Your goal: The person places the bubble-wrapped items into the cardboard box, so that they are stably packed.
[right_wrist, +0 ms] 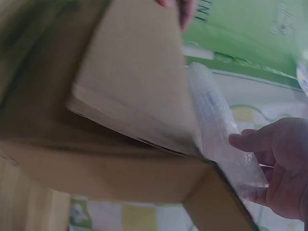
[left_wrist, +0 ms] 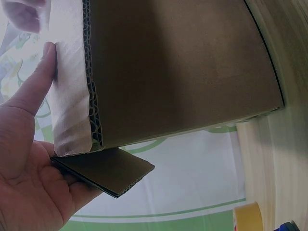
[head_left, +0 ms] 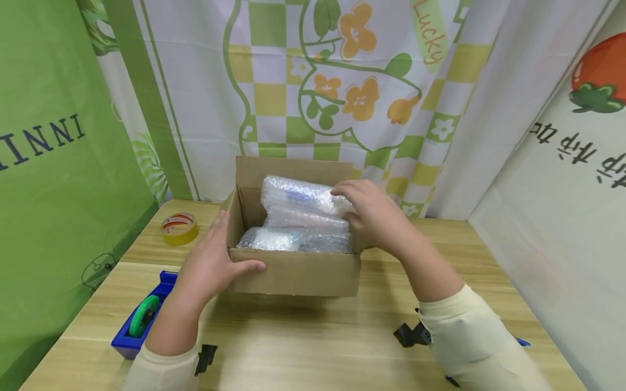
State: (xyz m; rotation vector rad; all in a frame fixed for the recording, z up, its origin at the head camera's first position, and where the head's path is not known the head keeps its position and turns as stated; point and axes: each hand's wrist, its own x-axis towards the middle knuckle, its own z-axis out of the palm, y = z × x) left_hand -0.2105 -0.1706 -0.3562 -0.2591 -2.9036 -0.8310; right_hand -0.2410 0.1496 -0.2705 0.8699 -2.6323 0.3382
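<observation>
An open cardboard box (head_left: 295,277) stands on the wooden table with several bubble-wrapped packages (head_left: 269,239) inside. My left hand (head_left: 205,269) grips its near left corner, thumb along the front flap and the other fingers behind the side flap (left_wrist: 108,171). At the box's right side, my right hand (head_left: 376,212) holds the right end of the uppermost bubble-wrapped package (head_left: 298,194), which lies slantwise over the others. The right wrist view shows the thumb on one face of that clear wrap (right_wrist: 216,125) and fingers behind it. What the wrap contains is blurred.
A yellow tape roll (head_left: 180,231) sits left of the box. Nearer, partly behind the left forearm, is a blue tape dispenser (head_left: 128,343) with a green wheel (head_left: 144,316). A printed curtain (head_left: 274,65) hangs behind the table. A small blue item (head_left: 523,342) shows beside the right sleeve.
</observation>
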